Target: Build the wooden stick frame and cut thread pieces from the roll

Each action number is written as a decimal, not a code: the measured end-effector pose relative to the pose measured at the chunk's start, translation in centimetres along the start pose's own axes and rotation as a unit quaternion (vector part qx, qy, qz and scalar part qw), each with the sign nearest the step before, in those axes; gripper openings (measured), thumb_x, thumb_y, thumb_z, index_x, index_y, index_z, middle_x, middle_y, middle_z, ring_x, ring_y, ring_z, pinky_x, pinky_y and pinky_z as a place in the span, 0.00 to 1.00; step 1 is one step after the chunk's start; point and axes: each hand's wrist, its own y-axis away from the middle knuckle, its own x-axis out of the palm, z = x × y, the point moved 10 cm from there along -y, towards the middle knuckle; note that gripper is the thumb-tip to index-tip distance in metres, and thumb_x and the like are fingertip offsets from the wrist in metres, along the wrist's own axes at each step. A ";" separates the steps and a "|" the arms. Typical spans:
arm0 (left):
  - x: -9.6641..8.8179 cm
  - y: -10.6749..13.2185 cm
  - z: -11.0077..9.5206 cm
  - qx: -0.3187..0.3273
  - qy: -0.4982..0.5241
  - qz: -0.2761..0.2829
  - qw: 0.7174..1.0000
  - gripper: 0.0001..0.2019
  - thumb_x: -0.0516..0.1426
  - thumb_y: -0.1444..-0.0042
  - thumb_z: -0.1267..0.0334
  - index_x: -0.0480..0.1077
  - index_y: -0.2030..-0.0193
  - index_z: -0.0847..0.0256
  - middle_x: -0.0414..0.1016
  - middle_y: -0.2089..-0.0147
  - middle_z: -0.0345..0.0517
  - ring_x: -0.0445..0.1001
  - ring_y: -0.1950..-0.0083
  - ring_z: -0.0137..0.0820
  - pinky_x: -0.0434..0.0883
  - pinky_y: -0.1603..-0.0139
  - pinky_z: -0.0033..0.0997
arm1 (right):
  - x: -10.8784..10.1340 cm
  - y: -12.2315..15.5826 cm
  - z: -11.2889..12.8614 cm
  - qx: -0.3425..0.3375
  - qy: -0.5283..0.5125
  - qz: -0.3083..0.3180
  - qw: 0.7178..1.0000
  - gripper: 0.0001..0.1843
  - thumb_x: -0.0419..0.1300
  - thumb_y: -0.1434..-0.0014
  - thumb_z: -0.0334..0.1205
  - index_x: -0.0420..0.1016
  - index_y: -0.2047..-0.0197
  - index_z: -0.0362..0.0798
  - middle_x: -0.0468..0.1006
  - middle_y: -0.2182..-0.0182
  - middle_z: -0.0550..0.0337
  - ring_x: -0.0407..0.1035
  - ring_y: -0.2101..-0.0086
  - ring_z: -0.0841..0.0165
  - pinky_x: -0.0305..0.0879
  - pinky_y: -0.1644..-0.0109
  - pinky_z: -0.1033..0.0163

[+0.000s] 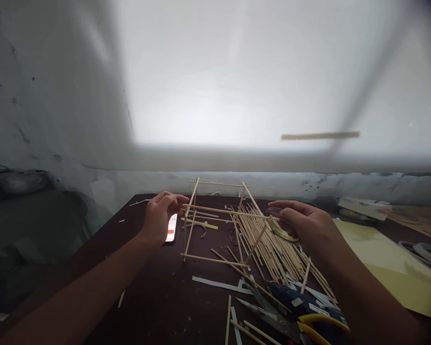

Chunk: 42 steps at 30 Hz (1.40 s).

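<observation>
A box-shaped frame of thin wooden sticks (215, 210) stands over the dark table. My left hand (161, 211) is closed, its fingertips pinched together at the frame's upper left corner. On the other side, my right hand (300, 220) curls its fingers and thumb around a thin ring-shaped roll (283, 233), purplish and yellow-green, close to the frame's right corner. A faint thin line, like a thread, runs between the two hands behind the front top stick. What lies between the left fingertips is partly hidden.
Loose wooden sticks (262, 239) lie in a pile under and right of the frame. Scissors (273, 318) with yellow handles and a blue tool (301, 299) lie in front. A lit phone (171, 229) is by my left hand; yellow sheets (384, 263) lie at right.
</observation>
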 end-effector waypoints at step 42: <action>-0.7 -0.5 0.4 0.007 -0.010 -0.016 1.000 0.06 0.56 0.56 0.69 0.66 0.81 0.62 0.75 0.74 0.41 0.70 0.74 0.27 0.65 0.73 0.27 | 0.6 0.5 0.7 -0.001 0.023 0.022 0.999 0.18 0.64 0.51 0.51 0.80 0.65 0.44 0.65 0.84 0.64 0.57 0.81 0.72 0.51 0.80 0.67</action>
